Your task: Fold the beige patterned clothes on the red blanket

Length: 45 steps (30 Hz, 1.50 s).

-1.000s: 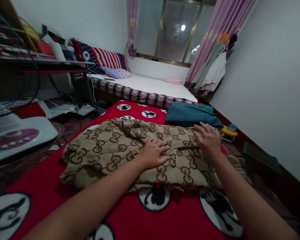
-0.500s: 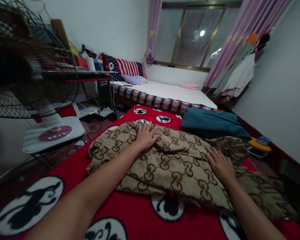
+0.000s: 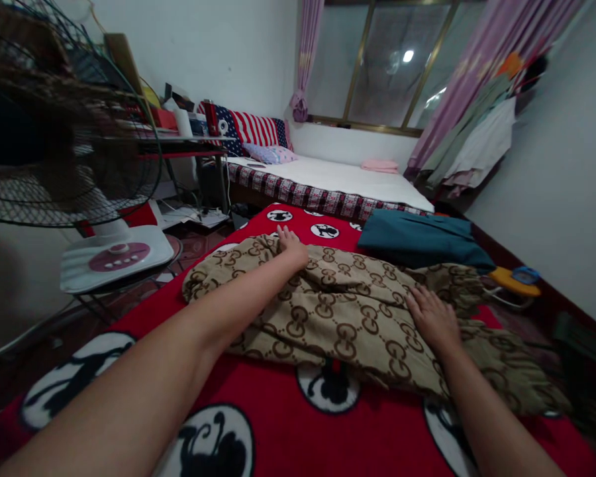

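A tan garment with a brown linked-letter pattern (image 3: 322, 308) lies loosely folded and wrinkled across the red blanket with black-and-white cat medallions (image 3: 278, 424). At the garment's far edge, left of its middle, rests my left hand (image 3: 292, 248), turned partly sideways with fingers stretched forward; some of them are hard to make out. My right hand (image 3: 434, 321) presses flat on the garment's right part, fingers extended. Beyond that hand, sleeve-like pieces of the same cloth spread to the right. Behind the garment sits a folded teal cloth (image 3: 422, 238).
A fan (image 3: 74, 139) stands on a stool at the left, near a cluttered desk (image 3: 193, 140). A second bed (image 3: 328, 175) with pillows is under the window. Clothes (image 3: 481, 142) hang at the right, above a yellow stool (image 3: 514, 281).
My left hand has slid forward to the garment's far edge and turned sideways. The right hand stays on the same part of the cloth. The camera view has shifted slightly.
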Each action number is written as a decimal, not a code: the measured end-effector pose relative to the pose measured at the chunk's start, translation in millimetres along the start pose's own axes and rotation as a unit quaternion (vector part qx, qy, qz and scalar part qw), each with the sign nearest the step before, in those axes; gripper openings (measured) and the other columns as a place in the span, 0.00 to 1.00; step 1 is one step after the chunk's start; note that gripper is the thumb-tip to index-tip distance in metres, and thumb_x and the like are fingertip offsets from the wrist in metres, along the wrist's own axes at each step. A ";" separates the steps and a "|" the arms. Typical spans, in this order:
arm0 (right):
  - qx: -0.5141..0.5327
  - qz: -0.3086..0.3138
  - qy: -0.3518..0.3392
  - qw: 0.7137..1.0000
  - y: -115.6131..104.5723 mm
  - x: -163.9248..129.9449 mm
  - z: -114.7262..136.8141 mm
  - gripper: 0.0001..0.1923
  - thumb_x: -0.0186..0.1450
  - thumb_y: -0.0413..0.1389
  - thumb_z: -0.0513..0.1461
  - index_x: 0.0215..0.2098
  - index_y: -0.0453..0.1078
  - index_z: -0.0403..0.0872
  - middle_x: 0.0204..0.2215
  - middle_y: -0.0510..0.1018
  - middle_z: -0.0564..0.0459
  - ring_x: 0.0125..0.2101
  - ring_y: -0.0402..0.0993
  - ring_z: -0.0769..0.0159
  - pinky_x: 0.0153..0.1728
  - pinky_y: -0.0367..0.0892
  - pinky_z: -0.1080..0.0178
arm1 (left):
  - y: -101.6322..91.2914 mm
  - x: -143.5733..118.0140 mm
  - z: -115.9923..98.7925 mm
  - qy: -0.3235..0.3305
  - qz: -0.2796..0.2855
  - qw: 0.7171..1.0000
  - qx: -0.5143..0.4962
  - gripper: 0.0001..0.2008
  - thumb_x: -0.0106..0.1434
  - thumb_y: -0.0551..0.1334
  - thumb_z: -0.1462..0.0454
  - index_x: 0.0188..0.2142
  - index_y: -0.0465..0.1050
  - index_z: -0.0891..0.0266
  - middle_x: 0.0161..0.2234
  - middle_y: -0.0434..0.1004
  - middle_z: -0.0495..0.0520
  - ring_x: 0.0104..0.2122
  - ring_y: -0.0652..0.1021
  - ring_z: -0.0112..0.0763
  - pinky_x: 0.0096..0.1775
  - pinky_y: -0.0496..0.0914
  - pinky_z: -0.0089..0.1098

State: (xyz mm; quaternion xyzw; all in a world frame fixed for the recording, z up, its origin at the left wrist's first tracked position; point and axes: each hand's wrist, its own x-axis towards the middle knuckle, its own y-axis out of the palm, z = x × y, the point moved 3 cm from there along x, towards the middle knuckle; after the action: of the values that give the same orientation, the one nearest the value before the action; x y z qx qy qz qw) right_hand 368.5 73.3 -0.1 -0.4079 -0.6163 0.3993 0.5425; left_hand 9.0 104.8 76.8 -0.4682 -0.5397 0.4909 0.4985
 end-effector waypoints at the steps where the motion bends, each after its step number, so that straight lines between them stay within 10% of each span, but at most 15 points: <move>1: 0.002 0.002 0.002 1.000 -1.1 -0.1 0.6 0.28 0.72 0.35 0.48 0.65 0.58 0.50 0.65 0.60 0.49 0.64 0.55 0.55 0.60 0.54 0.48 | -7.5 -2.4 -18.5 0.010 -0.031 0.999 -0.002 0.25 0.64 0.55 0.53 0.55 0.73 0.64 0.66 0.55 0.64 0.67 0.44 0.59 0.61 0.27 0.60; 4: 0.013 0.011 0.010 1.000 -4.4 -0.1 2.6 0.27 0.72 0.37 0.48 0.65 0.58 0.50 0.65 0.60 0.50 0.64 0.55 0.56 0.60 0.53 0.48 | -10.2 -21.0 -79.0 0.081 -0.107 0.989 -0.069 0.30 0.66 0.48 0.46 0.57 0.71 0.60 0.66 0.55 0.62 0.67 0.49 0.54 0.63 0.34 0.57; 8: 0.037 0.013 0.028 0.999 -8.8 -2.3 6.7 0.26 0.72 0.38 0.48 0.64 0.59 0.50 0.65 0.60 0.50 0.64 0.54 0.56 0.61 0.50 0.47 | 29.7 -50.4 -127.3 0.163 -0.030 0.975 -0.147 0.32 0.65 0.46 0.42 0.64 0.60 0.49 0.68 0.50 0.57 0.67 0.49 0.53 0.62 0.40 0.58; 16: 0.082 0.018 0.015 0.996 -52.4 -10.4 1.3 0.19 0.69 0.47 0.45 0.54 0.70 0.50 0.54 0.74 0.49 0.53 0.68 0.59 0.53 0.61 0.58 | 51.7 -54.3 -127.0 0.177 -0.024 0.976 -0.123 0.30 0.67 0.44 0.44 0.64 0.59 0.49 0.68 0.51 0.58 0.66 0.51 0.55 0.61 0.44 0.58; 21: -0.020 -0.091 0.100 0.991 -94.4 -14.6 -41.7 0.21 0.68 0.48 0.46 0.53 0.70 0.44 0.51 0.74 0.40 0.53 0.67 0.50 0.53 0.58 0.52 | 52.8 -57.3 -128.8 0.181 -0.053 0.975 -0.118 0.29 0.68 0.45 0.45 0.63 0.61 0.50 0.67 0.53 0.61 0.66 0.53 0.56 0.60 0.46 0.59; 25: -0.036 0.087 0.224 0.970 -94.9 -18.1 -84.1 0.37 0.61 0.51 0.60 0.55 0.68 0.41 0.47 0.75 0.34 0.47 0.72 0.46 0.41 0.65 0.54 | 52.7 -59.1 -128.1 0.186 -0.079 0.971 -0.124 0.29 0.68 0.47 0.46 0.63 0.61 0.51 0.65 0.56 0.63 0.65 0.56 0.57 0.60 0.48 0.59; 30: -0.006 0.233 0.170 0.957 -100.8 -17.1 -111.9 0.23 0.54 0.60 0.58 0.31 0.76 0.48 0.33 0.80 0.46 0.35 0.76 0.57 0.30 0.62 0.63 | 46.5 -61.6 -130.2 0.295 -0.119 0.928 -0.193 0.28 0.67 0.50 0.46 0.64 0.59 0.48 0.66 0.56 0.58 0.63 0.61 0.50 0.59 0.56 0.50; 35: 0.012 0.084 0.134 0.987 -105.6 -11.1 -112.1 0.17 0.57 0.60 0.52 0.38 0.76 0.50 0.36 0.80 0.50 0.38 0.75 0.58 0.30 0.62 0.64 | 44.9 -62.6 -130.4 0.357 -0.110 0.891 -0.257 0.16 0.64 0.60 0.52 0.47 0.75 0.55 0.49 0.75 0.54 0.51 0.73 0.39 0.52 0.66 0.37; 45: 0.080 -0.068 0.192 0.976 -74.6 17.5 -73.0 0.33 0.63 0.56 0.43 0.64 0.57 0.44 0.56 0.69 0.38 0.54 0.67 0.50 0.49 0.64 0.55 | 38.1 -67.5 -127.4 0.317 -0.125 0.893 -0.294 0.05 0.62 0.62 0.60 0.36 0.74 0.58 0.40 0.75 0.52 0.43 0.74 0.36 0.45 0.68 0.34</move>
State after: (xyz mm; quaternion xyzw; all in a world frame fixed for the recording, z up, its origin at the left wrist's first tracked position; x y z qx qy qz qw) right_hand 434.6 67.3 82.3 -0.3898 -0.4930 0.3239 0.7072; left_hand 141.1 48.7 36.2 -0.6527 -0.5265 0.0690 0.5404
